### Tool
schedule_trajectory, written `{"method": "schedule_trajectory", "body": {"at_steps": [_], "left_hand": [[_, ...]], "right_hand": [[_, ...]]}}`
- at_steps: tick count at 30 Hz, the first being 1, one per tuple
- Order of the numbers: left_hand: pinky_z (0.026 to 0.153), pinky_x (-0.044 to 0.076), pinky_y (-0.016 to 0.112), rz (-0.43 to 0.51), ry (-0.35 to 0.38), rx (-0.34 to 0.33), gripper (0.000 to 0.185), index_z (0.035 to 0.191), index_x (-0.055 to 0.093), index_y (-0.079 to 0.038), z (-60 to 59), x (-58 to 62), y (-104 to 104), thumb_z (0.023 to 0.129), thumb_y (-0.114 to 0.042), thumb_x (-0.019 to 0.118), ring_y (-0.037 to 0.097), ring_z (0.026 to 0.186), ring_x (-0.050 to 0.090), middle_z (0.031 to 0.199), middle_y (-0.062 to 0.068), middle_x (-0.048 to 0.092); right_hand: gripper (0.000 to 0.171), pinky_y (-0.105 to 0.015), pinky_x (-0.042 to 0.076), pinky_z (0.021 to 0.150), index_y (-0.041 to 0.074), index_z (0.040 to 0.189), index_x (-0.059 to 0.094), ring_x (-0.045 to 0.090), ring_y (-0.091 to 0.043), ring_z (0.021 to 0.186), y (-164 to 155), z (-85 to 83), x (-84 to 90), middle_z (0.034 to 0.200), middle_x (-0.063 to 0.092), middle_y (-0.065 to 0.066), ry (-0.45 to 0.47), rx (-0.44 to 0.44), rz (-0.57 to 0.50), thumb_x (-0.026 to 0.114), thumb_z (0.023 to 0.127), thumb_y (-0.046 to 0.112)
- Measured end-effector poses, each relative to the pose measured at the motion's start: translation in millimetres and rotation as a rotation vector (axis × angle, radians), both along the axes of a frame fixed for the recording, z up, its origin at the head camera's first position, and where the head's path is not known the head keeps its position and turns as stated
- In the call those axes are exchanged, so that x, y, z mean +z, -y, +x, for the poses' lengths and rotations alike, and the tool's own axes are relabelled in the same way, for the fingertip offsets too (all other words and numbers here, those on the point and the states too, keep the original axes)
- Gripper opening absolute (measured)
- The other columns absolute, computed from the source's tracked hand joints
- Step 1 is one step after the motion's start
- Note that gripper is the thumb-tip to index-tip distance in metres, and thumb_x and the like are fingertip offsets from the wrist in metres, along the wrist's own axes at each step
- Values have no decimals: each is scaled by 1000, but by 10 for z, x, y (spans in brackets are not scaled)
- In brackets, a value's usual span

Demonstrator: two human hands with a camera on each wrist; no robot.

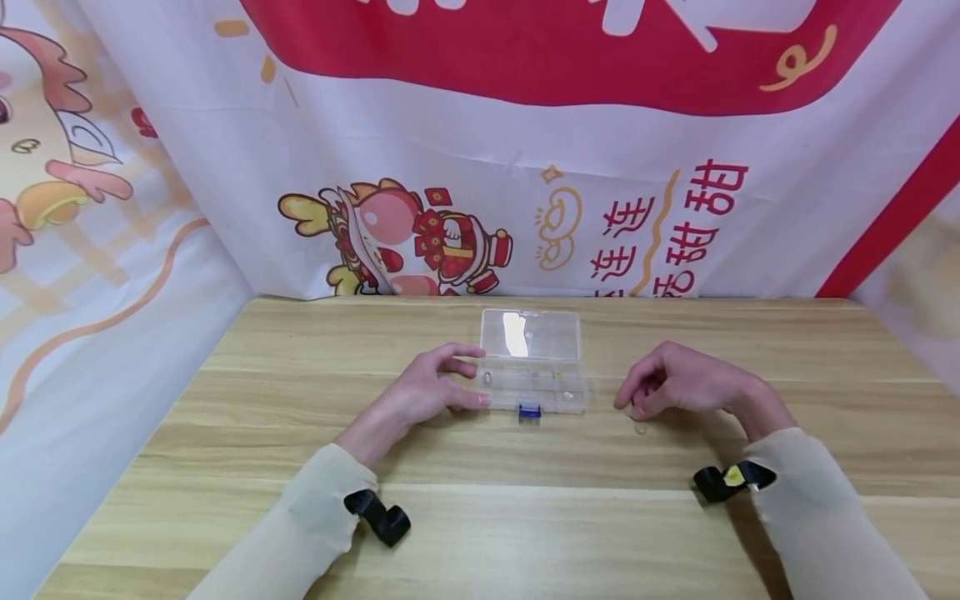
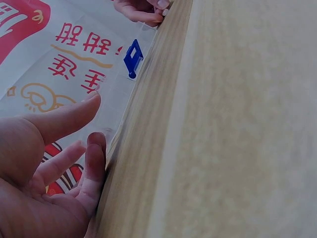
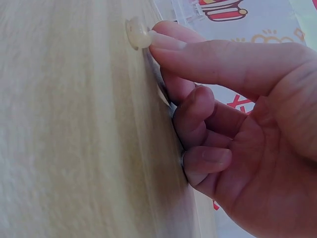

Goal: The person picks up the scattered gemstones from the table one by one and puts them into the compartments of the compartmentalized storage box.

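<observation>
A clear plastic compartment box lies open in the middle of the wooden table. Its lid is folded back and its blue latch faces me. My left hand rests at the box's left end, with its straight thumb and fingers touching that end. My right hand sits on the table to the right of the box. One outstretched fingertip presses on a small translucent round piece, and the other fingers are curled in. A few tiny pieces lie in the compartments.
A printed red and white banner hangs close behind the table and along both sides. Black straps sit on both wrists. Bare wood stretches in front of the box and on either side of the hands.
</observation>
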State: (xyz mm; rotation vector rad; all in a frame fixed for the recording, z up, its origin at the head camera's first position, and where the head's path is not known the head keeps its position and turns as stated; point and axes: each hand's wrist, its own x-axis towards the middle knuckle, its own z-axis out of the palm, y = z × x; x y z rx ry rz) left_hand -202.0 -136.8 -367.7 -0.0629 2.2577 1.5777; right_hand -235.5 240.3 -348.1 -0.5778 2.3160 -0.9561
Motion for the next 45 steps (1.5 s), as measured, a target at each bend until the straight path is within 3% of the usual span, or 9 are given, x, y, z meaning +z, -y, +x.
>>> {"method": "schedule_trajectory", "body": {"at_steps": [24, 34, 45], "left_hand": [[85, 54, 29, -15, 4, -2, 64, 142, 63, -31, 6, 26, -1, 85, -20, 91, 27, 114, 61, 137, 7, 62], [84, 54, 29, -2, -2, -9, 65, 142, 63, -30, -3, 16, -3, 84, -20, 91, 28, 114, 60, 137, 7, 62], [86, 54, 30, -19, -4, -7, 64, 142, 63, -32, -7, 6, 9, 85, -22, 91, 28, 115, 61, 137, 7, 63]], "right_hand": [[12, -26, 52, 79, 12, 103, 77, 61, -19, 89, 20, -1, 1, 97, 74, -5, -111, -45, -42, 81, 94, 20], [18, -27, 54, 78, 9, 106, 76, 65, -18, 91, 41, 1, 30, 100, 75, -8, -106, -106, -77, 82, 93, 19], [17, -29, 55, 74, 7, 106, 77, 64, -17, 87, 98, 5, 48, 98, 74, -10, -92, -104, -116, 81, 94, 17]]}}
